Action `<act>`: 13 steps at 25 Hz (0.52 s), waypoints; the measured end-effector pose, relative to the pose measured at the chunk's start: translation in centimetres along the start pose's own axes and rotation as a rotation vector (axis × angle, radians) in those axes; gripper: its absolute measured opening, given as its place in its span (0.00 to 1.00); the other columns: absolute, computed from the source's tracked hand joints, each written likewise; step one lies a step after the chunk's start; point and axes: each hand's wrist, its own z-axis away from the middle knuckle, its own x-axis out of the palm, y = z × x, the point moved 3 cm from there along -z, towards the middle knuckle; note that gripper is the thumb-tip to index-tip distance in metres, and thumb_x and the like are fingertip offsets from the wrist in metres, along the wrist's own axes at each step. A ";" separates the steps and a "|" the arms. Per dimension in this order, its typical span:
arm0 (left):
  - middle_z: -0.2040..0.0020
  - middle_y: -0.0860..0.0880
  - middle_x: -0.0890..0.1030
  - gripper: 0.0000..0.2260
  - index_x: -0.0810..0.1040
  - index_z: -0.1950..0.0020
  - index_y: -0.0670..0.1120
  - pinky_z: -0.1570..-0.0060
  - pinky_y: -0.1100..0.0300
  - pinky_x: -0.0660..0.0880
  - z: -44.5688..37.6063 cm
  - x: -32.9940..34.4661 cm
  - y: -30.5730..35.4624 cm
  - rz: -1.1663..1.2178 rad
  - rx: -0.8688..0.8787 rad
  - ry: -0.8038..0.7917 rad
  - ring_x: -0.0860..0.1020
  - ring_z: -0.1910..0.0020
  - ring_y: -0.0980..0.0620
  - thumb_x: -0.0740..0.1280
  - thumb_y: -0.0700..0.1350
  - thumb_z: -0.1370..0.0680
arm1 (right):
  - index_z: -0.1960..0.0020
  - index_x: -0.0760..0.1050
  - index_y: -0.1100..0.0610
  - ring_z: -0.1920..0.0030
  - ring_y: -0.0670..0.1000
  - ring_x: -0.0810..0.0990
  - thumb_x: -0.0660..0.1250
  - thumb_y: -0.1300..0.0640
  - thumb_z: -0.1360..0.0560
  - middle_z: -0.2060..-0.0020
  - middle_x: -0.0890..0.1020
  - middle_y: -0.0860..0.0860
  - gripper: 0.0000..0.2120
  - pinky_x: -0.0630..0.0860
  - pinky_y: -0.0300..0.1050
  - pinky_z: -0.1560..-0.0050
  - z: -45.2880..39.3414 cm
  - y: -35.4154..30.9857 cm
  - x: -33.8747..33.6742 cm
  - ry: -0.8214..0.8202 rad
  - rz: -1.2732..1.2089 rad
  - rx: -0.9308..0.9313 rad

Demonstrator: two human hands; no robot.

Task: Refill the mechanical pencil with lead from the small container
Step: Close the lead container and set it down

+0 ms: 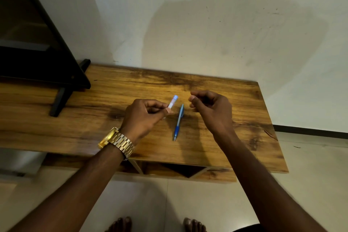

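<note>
Head view, looking down on a wooden table. The left hand pinches the small lead container, a clear tube with a blue cap pointing to 1 o'clock. The right hand hovers at 3 o'clock of it, fingers curled; whether they hold anything cannot be told. The blue mechanical pencil lies between the hands, tip toward 6 o'clock. Lead is probably light, stiff and brittle: best gripped gently, mid-length.

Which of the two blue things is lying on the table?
The pencil, flat on the table between both hands; the lead container is pinched in the left hand.
</note>
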 end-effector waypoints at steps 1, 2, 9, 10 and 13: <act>0.55 0.53 0.91 0.08 0.90 0.48 0.52 0.50 0.52 0.87 -0.3 -0.3 -0.3 0.001 -0.030 0.039 0.89 0.53 0.54 0.82 0.49 0.26 | 0.43 0.89 0.50 0.54 0.42 0.89 0.78 0.52 0.21 0.56 0.90 0.44 0.07 0.87 0.44 0.48 -0.2 0.3 -0.1 0.043 0.127 -0.001; 0.55 0.51 0.91 0.09 0.90 0.47 0.49 0.49 0.50 0.87 -0.6 -0.6 -0.6 -0.012 -0.058 0.068 0.90 0.54 0.52 0.82 0.48 0.26 | 0.45 0.89 0.50 0.56 0.40 0.87 0.78 0.51 0.21 0.59 0.88 0.42 0.06 0.86 0.40 0.49 -0.4 0.6 0.0 0.050 0.237 0.007; 0.62 0.49 0.89 0.08 0.88 0.51 0.47 0.56 0.53 0.87 -1.3 -0.7 -1.7 -0.220 -0.130 0.136 0.87 0.65 0.55 0.82 0.49 0.26 | 0.52 0.86 0.53 0.63 0.39 0.84 0.81 0.49 0.25 0.64 0.85 0.44 0.09 0.80 0.32 0.60 -0.7 1.1 4.2 -0.012 0.451 0.037; 0.62 0.50 0.89 0.08 0.89 0.52 0.48 0.54 0.51 0.87 -1.3 -0.7 -1.7 -0.265 -0.102 0.145 0.87 0.63 0.54 0.82 0.50 0.25 | 0.50 0.85 0.53 0.61 0.41 0.84 0.82 0.47 0.26 0.61 0.86 0.46 0.12 0.80 0.35 0.60 -0.7 1.5 4.6 -0.032 0.471 0.072; 0.62 0.51 0.89 0.08 0.90 0.52 0.49 0.54 0.52 0.86 -1.3 -0.9 -1.7 -0.359 -0.051 0.151 0.87 0.62 0.53 0.81 0.52 0.25 | 0.52 0.82 0.51 0.60 0.42 0.82 0.82 0.43 0.28 0.60 0.83 0.45 0.15 0.76 0.36 0.64 -0.6 1.8 5.1 -0.019 0.545 0.108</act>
